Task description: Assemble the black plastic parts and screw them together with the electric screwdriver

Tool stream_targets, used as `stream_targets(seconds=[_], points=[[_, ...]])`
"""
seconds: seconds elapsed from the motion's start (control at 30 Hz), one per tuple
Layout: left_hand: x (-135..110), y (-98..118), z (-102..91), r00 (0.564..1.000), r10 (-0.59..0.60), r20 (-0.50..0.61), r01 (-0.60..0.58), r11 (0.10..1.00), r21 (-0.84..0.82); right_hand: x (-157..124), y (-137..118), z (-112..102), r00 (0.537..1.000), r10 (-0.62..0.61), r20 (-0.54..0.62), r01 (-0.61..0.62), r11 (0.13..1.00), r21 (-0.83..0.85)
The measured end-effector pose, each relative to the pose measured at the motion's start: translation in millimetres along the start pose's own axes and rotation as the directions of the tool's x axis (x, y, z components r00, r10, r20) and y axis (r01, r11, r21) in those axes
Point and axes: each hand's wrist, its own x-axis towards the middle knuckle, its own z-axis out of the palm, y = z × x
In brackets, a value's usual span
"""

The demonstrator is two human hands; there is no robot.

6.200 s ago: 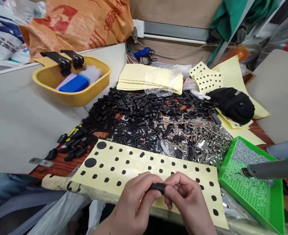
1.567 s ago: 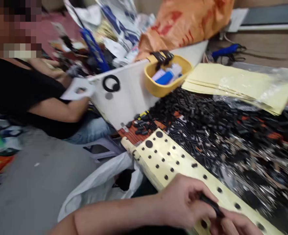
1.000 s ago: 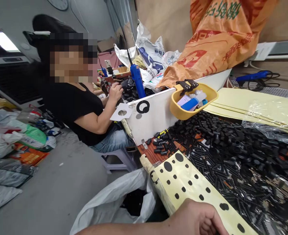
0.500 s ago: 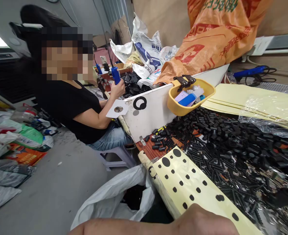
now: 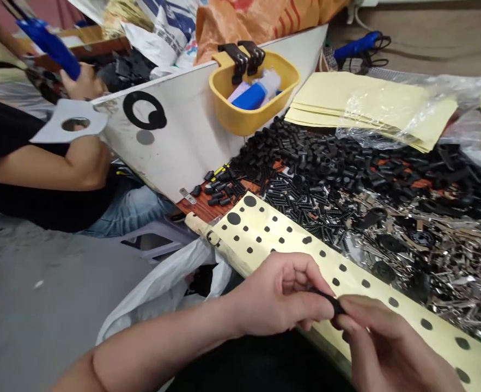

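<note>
Both my hands meet at the bottom of the view, just past the near edge of the table. My left hand (image 5: pixel 281 296) is curled nearly closed, thumb and fingertips pinching one end of a small black part (image 5: pixel 327 298). My right hand (image 5: pixel 389 348) is curled too, its fingertips closed on the other end. The part sits between the two hands, just above a long yellow sheet (image 5: pixel 289 245) marked with black dots, which lies along the table edge.

Below that edge, to the left, hangs a white plastic bag (image 5: pixel 162 288). Beyond the sheet spreads a pile of black plastic pieces (image 5: pixel 326 163), and to its right a heap of shiny metal bits (image 5: pixel 452 261).

Farther back lies a stack of plain yellow sheets (image 5: pixel 330 98), partly under clear wrap. A yellow tub (image 5: pixel 244 124) hangs on a white divider board (image 5: pixel 183 147) and holds a blue item (image 5: pixel 250 98).

Past the board, at left, another person in a black top is seated. Their hand (image 5: pixel 83 81) grips a blue tool (image 5: pixel 50 41). An orange sack (image 5: pixel 256 19) fills the back.
</note>
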Motion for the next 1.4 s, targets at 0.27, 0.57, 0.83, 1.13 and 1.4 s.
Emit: stream_targets(seconds=[0.27,0.57,0.83,1.13,1.4], points=[[-3,-3,8.7,0.905,0.422,-0.049,-0.375,0.847,0.377,8,0,5,0.807,0.511,0.296,-0.585,0.627,0.514],[-2,-12,1.9,0.883,0.466,-0.049,-0.368,0.754,0.545,16,1,-1,0.792,0.49,0.365,-0.603,0.723,0.337],[-2,5,3.7,0.992,0.122,-0.021,-0.113,0.96,0.256,9,-7,-9,0.969,-0.236,0.071,0.245,0.958,-0.147],[10,-5,7.5,0.986,0.08,-0.143,-0.077,0.997,0.026,-1,-2,11,0.983,0.101,-0.155,-0.085,0.991,0.106],[4,-14,5.6,0.91,0.395,-0.124,-0.316,0.856,0.409,23,4,-6,0.752,0.504,0.425,-0.652,0.662,0.369]])
